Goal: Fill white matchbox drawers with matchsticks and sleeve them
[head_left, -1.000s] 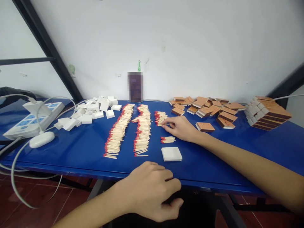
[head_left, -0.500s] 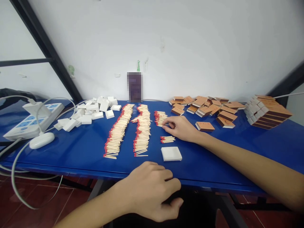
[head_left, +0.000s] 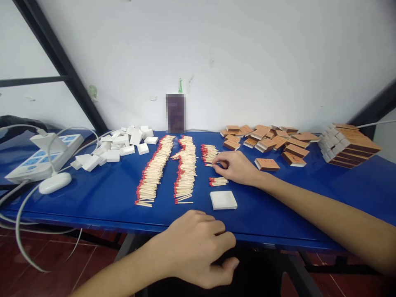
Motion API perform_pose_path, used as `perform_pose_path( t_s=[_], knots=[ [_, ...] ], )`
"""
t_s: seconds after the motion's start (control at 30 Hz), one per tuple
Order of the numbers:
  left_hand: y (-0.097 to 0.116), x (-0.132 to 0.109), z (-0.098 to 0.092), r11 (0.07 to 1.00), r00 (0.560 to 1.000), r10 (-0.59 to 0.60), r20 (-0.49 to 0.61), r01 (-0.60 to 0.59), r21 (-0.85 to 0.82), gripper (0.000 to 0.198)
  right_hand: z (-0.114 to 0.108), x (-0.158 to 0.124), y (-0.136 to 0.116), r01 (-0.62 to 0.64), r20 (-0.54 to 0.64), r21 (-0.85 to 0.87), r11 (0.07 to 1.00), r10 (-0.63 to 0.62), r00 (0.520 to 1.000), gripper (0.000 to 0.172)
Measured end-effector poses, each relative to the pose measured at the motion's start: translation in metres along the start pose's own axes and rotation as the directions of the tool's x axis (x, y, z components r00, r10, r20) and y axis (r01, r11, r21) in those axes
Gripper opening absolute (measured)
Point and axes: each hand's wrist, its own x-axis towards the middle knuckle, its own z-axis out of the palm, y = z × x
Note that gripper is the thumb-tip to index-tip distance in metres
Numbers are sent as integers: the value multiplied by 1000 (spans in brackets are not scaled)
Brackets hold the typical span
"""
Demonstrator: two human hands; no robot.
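My right hand [head_left: 235,166] rests on the blue table [head_left: 93,194] with its fingertips pinched on matches at the edge of a small pile of red-tipped matches [head_left: 208,153]. Just in front of it lies a small bundle of matches [head_left: 218,181], and nearer me an empty white inner tray [head_left: 223,200]. My left hand [head_left: 198,247] sits at the table's front edge, fingers curled loosely with nothing seen in them. Two long rows of matches [head_left: 154,169] [head_left: 185,168] lie to the left of the small pile.
A heap of white trays [head_left: 119,144] lies at the back left, beside a power strip [head_left: 40,156] with cables and a white adapter [head_left: 55,182]. Orange matchbox sleeves [head_left: 272,142] are scattered at the back right, with a stack of boxes [head_left: 348,146] further right. A dark object [head_left: 175,113] stands against the wall.
My right hand's fingers have shifted slightly at the small pile of matches. My left hand has not moved.
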Motion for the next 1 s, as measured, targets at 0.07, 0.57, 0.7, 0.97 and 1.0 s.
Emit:
perform_pose_path(
  t_s=[0.07,0.57,0.7,0.97,1.0],
  knots=[
    [0,0,0,1000,1000,-1,1,1,4,23,0,0,0,9,-5,13,1000,-9,1000,14],
    [0,0,0,1000,1000,1,4,-1,3,24,-4,-2,3,-92,-10,23,995,92,996,25],
    [0,1,0,1000,1000,2,18,-2,13,23,-2,-3,4,-30,12,47,998,29,999,26],
    [0,1,-1,1000,1000,1,9,-1,0,24,-3,-3,3,-29,28,42,999,28,999,30],
    [0,1,-1,1000,1000,-2,9,2,-2,24,-2,-3,3,-27,30,43,999,26,999,30]
  ],
)
